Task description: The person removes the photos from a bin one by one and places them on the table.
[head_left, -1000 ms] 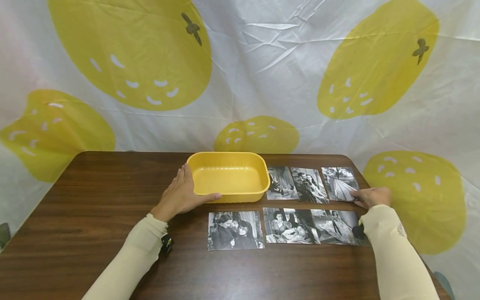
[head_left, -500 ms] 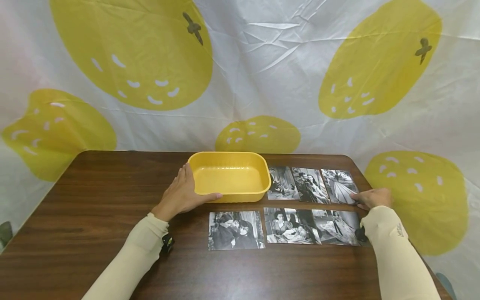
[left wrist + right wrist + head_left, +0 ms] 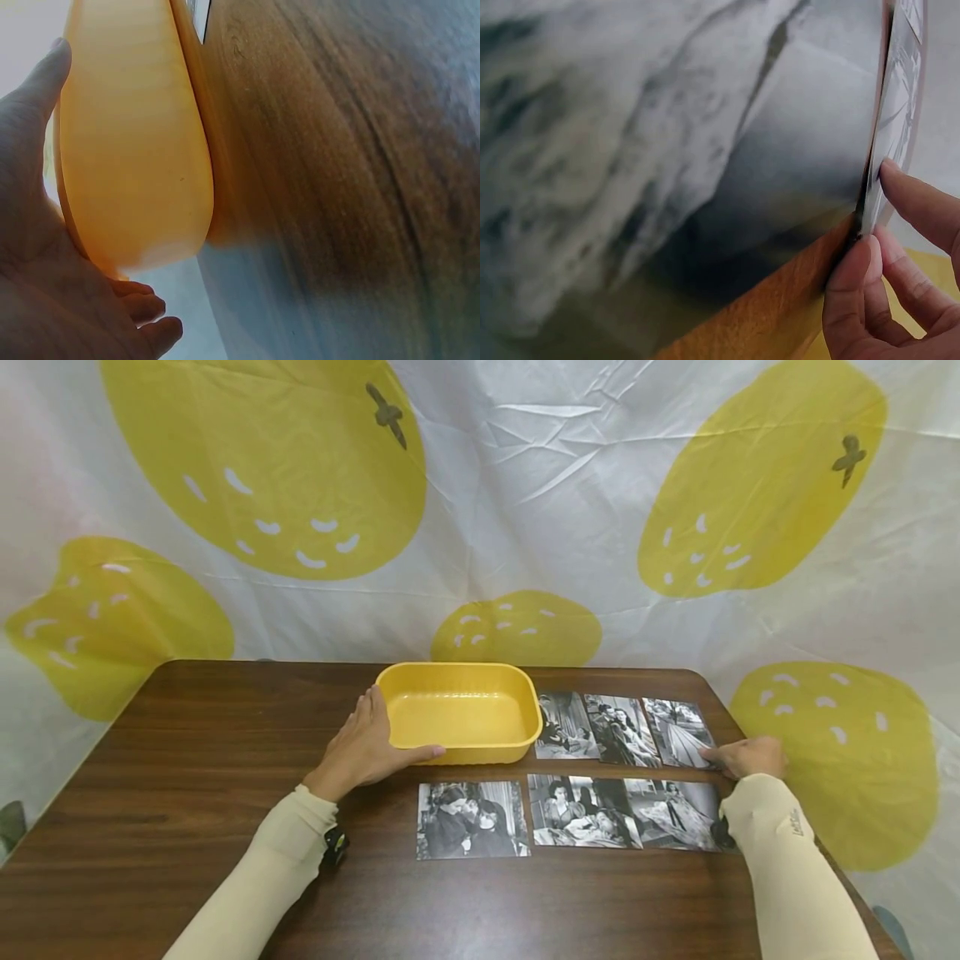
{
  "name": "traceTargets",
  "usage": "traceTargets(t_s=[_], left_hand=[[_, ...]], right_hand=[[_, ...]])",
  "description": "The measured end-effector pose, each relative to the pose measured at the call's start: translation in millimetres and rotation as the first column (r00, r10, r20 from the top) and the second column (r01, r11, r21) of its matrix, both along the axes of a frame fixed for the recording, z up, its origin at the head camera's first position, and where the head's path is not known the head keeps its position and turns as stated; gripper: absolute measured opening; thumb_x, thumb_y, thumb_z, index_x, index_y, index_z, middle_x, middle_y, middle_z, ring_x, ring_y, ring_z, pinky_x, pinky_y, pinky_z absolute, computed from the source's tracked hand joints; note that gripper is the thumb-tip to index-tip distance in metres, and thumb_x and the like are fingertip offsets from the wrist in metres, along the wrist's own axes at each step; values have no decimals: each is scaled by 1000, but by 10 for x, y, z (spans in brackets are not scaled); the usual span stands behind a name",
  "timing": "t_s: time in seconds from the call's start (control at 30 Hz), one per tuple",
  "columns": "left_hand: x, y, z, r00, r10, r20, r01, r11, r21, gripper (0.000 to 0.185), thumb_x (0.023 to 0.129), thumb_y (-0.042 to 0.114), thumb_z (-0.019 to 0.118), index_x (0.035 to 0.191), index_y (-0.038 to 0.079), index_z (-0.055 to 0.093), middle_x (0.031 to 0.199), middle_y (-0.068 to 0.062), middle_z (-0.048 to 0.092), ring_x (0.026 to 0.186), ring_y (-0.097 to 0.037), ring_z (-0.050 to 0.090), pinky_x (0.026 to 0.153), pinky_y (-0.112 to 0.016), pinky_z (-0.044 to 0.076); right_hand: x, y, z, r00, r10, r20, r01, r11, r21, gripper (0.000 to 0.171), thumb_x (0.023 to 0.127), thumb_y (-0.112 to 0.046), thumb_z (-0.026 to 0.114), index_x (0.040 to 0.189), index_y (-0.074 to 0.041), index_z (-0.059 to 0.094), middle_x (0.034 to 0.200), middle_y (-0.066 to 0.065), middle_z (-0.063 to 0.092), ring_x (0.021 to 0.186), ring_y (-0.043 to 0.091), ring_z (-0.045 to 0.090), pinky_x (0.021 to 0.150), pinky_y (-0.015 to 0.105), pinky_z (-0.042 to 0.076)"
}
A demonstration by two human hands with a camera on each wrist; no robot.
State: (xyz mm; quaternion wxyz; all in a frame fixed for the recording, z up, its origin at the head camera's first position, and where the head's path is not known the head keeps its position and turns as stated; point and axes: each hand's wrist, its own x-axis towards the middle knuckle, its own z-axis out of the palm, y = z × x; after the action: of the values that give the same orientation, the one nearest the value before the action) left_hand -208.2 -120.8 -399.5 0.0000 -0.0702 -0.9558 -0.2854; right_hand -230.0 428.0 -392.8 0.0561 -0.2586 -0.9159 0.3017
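Note:
A yellow plastic tub (image 3: 480, 754) stands at the back middle of the table. My left hand (image 3: 356, 747) rests against its left end, the thumb lying along the front rim and the fingers extended along the side. In the left wrist view, that hand (image 3: 45, 240) touches the tub wall (image 3: 135, 150). At the back right, my right hand (image 3: 752, 757) holds the lower right corner of a black-and-white photo print (image 3: 675, 731). In the right wrist view, the index fingertip lies on that print's (image 3: 894, 97) face and the thumb is at its edge.
Two photo prints, one (image 3: 566, 727) beside the tub and another (image 3: 624, 731), complete the back row. Nearer lie three more prints: the left one (image 3: 472, 821), the middle one (image 3: 581, 814) and the right one (image 3: 671, 814). A lemon-patterned cloth (image 3: 517, 527) hangs behind the wooden table (image 3: 225, 760).
The back right print has turned slightly and shifted a little nearer under my right hand. My right index finger now lies straighter on it. My left hand stays at the tub.

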Motion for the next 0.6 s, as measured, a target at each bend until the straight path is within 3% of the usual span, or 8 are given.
traceTargets(t_s=[0.03, 0.1, 0.27, 0.33, 0.47, 0.6], left_hand=[[-2, -1, -2, 1000, 0, -2, 0, 1000, -1, 143, 72, 85, 65, 159, -6, -3, 164, -31, 7, 150, -47, 16, 116, -61, 26], [-5, -3, -6, 1000, -1, -3, 1, 1000, -3, 143, 71, 85, 65, 158, -6, -2, 164, -31, 7, 149, -48, 17, 115, -61, 27], [-19, -2, -14, 1000, -2, 14, 2, 1000, -5, 144, 71, 86, 65, 158, -6, -4, 165, -30, 4, 150, -48, 15, 116, -62, 25], [-22, -1, -20, 1000, -3, 29, 3, 1000, -9, 144, 71, 86, 63, 158, -6, -6, 165, -29, 0, 151, -46, 11, 118, -60, 22], [-19, -4, -20, 999, -6, 48, 7, 1000, -19, 144, 72, 87, 61, 158, -5, -9, 166, -25, -7, 153, -42, 2, 121, -56, 16], [-2, -16, 18, 999, 0, 44, 1, 1000, -17, 142, 74, 88, 59, 159, -2, -10, 166, -23, -10, 153, -42, 0, 119, -60, 17]], right_hand=[[0, 2, -7, 1000, -4, 5, 4, 1000, 11, 59, 76, -32, 87, 97, 19, 66, 112, 42, 60, 103, 51, 54, 89, 56, 50], [0, 3, -18, 1000, -7, 6, 7, 1000, 12, 59, 76, -32, 87, 96, 19, 65, 113, 43, 57, 107, 53, 51, 93, 59, 47], [13, 0, -32, 1000, 18, -13, -18, 1000, 9, 49, 76, -31, 87, 86, 14, 70, 67, 16, 66, 90, 44, 57, 75, 49, 49], [16, -6, -43, 999, 40, -28, -39, 999, 15, 47, 79, -31, 84, 89, 14, 73, 62, 12, 66, 89, 44, 59, 76, 49, 49], [9, -37, -37, 994, 59, -89, -56, 998, 35, 42, 85, -31, 77, 96, 9, 75, 81, 23, 72, 98, 49, 59, 84, 54, 48], [-10, -123, 61, 987, 73, -146, -69, 997, 27, 43, 89, -32, 72, 98, 10, 74, 103, 28, 71, 96, 44, 61, 73, 45, 49]])
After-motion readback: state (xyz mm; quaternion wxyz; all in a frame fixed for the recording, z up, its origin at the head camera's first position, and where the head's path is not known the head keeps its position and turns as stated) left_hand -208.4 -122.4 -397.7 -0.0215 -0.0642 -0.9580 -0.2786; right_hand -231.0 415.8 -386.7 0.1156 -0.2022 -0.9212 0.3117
